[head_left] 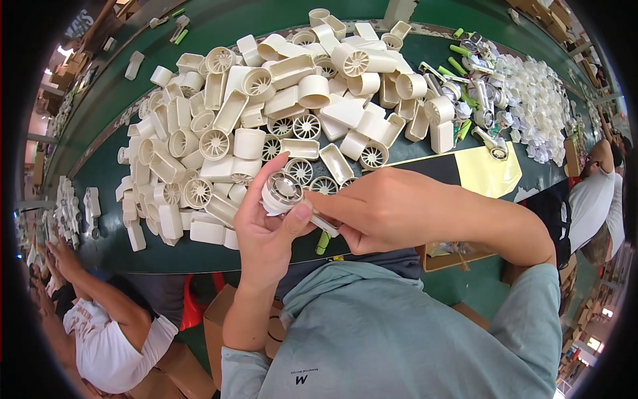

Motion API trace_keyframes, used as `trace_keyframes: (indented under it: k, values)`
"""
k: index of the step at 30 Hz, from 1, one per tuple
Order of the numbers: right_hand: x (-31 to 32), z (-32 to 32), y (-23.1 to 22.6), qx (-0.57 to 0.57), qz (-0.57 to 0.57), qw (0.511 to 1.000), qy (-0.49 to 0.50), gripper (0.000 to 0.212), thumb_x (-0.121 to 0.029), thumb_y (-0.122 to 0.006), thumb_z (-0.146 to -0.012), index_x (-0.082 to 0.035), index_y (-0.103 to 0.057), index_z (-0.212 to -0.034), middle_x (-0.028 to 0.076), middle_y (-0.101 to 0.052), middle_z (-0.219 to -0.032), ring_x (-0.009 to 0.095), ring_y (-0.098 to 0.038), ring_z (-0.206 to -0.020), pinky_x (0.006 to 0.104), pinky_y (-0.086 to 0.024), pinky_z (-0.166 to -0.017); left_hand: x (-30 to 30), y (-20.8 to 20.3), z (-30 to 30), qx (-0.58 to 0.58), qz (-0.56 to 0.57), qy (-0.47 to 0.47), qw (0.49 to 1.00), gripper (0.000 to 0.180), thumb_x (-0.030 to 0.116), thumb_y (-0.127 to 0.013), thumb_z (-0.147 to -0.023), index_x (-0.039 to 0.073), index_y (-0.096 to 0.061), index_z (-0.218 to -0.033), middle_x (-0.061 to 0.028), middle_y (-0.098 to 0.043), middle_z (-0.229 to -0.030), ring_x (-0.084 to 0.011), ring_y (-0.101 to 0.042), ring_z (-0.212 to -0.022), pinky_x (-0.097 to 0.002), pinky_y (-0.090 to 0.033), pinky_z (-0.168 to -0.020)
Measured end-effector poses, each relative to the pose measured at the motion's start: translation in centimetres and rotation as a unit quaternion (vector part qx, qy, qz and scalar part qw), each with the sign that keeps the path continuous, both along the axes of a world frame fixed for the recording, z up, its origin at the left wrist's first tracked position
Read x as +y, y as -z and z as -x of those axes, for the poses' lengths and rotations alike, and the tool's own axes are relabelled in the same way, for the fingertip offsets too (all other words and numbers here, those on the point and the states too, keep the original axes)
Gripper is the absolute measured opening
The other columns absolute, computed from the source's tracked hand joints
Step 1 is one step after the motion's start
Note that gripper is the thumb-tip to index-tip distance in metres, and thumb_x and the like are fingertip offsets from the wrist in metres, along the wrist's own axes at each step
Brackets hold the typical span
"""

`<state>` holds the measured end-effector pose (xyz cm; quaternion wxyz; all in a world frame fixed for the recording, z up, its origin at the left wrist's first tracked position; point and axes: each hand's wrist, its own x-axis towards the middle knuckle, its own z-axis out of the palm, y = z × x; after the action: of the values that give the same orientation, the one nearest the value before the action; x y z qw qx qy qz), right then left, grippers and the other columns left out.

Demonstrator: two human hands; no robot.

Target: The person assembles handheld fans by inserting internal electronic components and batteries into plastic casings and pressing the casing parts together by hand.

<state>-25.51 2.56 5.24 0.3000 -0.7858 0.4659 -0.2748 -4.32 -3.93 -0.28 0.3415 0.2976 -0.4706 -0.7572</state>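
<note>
A small white plastic fan housing [282,191] with a round grille is held in the left hand [266,229]: the fingers [256,193] are curled up along its far side and the thumb is pressed across its near edge, so the hand is closed on the part. The grille end is turned up toward the camera, the handle end running down and to the right from under the thumb.

The right hand [385,209] is brought in from the right, its fingertips bunched against the handle end, just beside the left thumb. The fingers are nearly closed — whether something small is pinched between them cannot be told.

Beyond the fingertips, on a dark green table [106,233], a large heap of white housings [266,120] is spread — round grilles, boxy handles, open shells, lying at all angles. The nearest pieces of the heap are seen just past the left fingers.

Further to the right of the right hand's knuckles, a yellow sheet [488,174] is laid on the table. Beyond it are gathered green cylinders [458,65] and small white parts [538,100].

Below the left wrist, a cardboard box [219,329] is seen. A seated person in a white shirt [109,339] is placed well to the left of it; another person [595,193] is at the right edge.
</note>
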Motion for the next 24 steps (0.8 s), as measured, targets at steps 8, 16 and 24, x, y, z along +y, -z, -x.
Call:
trace_keyframes:
  k: [8,16,24]
  values:
    - [-0.4,0.8,-0.3,-0.111,0.010,0.993,-0.048,0.019,0.002,-0.068,-0.076,0.001,-0.058,-0.092,0.013,-0.066,-0.069,0.034,-0.066,-0.060,0.0429,-0.051,-0.054,-0.1,0.5,-0.2,0.052,-0.066,0.028,0.996,0.065,0.011,-0.070,-0.098,-0.001,-0.035,-0.151,-0.0138,-0.069,-0.112,-0.0227,-0.073,-0.099,-0.0370,-0.067,-0.081]
    - [-1.0,1.1,-0.8,-0.069,-0.019,0.994,-0.078,0.032,0.001,-0.068,-0.071,-0.004,-0.063,-0.102,0.012,-0.067,-0.068,0.033,-0.067,-0.061,0.0423,-0.051,-0.054,0.0,0.2,0.5,0.097,-0.105,0.034,0.989,0.059,0.010,-0.070,-0.098,-0.001,-0.040,-0.147,-0.0138,-0.070,-0.107,-0.0195,-0.073,-0.093,-0.0341,-0.067,-0.078]
    - [-1.0,0.4,-0.9,0.030,0.037,0.996,-0.072,0.043,0.000,-0.064,-0.072,-0.008,-0.064,-0.114,0.012,-0.065,-0.068,0.035,-0.064,-0.059,0.0454,-0.049,-0.051,-0.8,0.7,0.3,0.096,-0.152,0.071,0.981,0.052,0.010,-0.064,-0.102,0.000,-0.040,-0.147,-0.0155,-0.071,-0.106,-0.0184,-0.073,-0.088,-0.0296,-0.065,-0.071]
